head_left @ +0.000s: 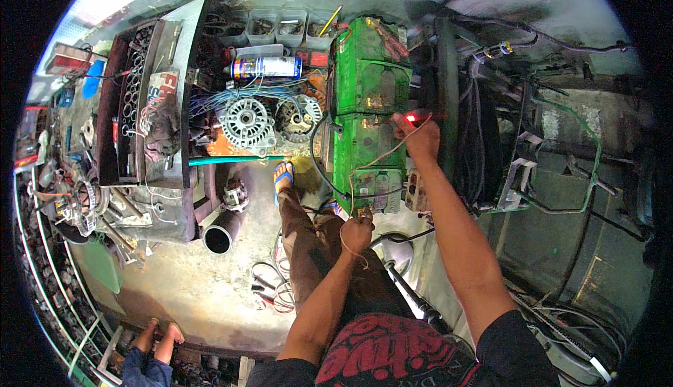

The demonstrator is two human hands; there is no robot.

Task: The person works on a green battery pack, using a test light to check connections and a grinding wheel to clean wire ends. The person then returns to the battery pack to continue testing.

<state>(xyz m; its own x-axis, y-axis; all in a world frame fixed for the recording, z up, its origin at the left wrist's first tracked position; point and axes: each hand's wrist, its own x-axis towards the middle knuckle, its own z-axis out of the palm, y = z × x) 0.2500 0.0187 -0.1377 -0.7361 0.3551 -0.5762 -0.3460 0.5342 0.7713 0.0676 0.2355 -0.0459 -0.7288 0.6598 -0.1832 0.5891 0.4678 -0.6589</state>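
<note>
Two green car batteries [345,141] stand end to end in front of me, with a black cable joining their terminals. My right hand [422,139] is closed around a small test light [412,118] that glows red, over the right edge of the nearer battery. From it a thin tan wire [385,154] loops across the battery top to my left hand [357,233]. That hand is pinched at the battery's near end, beside a brass-coloured terminal [364,213]. My fingers hide most of the wire end there.
Left of the batteries lie alternators [247,123], a blue spray can [267,68] and a bundle of blue wires. A dark tool shelf [118,117] stands further left. Metal frames [554,208] crowd the right. A black cylinder [218,239] rests on the floor; another person's feet [165,331] show lower left.
</note>
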